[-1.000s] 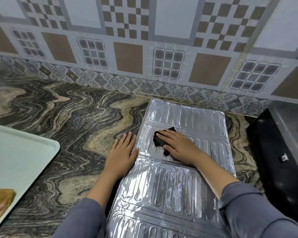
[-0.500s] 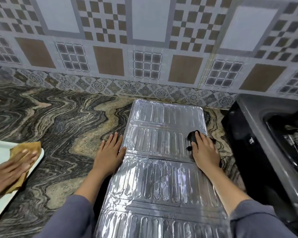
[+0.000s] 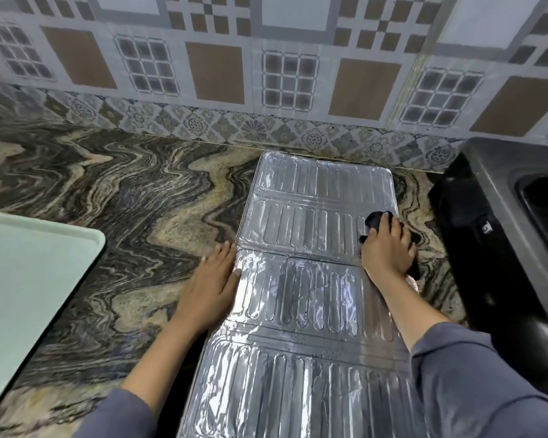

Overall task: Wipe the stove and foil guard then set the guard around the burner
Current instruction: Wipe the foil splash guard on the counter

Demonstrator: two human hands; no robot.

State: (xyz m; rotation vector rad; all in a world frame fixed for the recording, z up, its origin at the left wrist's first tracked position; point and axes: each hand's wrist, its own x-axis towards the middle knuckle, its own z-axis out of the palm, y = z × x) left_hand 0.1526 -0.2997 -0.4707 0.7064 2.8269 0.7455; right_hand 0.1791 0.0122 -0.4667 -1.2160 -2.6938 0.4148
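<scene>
A ribbed silver foil guard (image 3: 304,289) lies unfolded flat on the marbled counter (image 3: 133,216), running from the wall towards me. My right hand (image 3: 388,248) presses a black cloth (image 3: 375,220) flat against the guard's right edge, fingers straight and pointing towards the wall. Flat on the counter rests my left hand (image 3: 214,279), its thumb side touching the guard's left edge. The dark stove (image 3: 503,235) stands at the right, partly cut off by the frame.
A pale green tray (image 3: 29,273) sits on the counter at the left. The patterned tiled wall (image 3: 266,74) closes the counter at the back. Open counter lies between tray and guard.
My right hand slid the black cloth from the guard's middle to its right edge. Another person's hand with a yellow cloth on the tray is no longer in view.
</scene>
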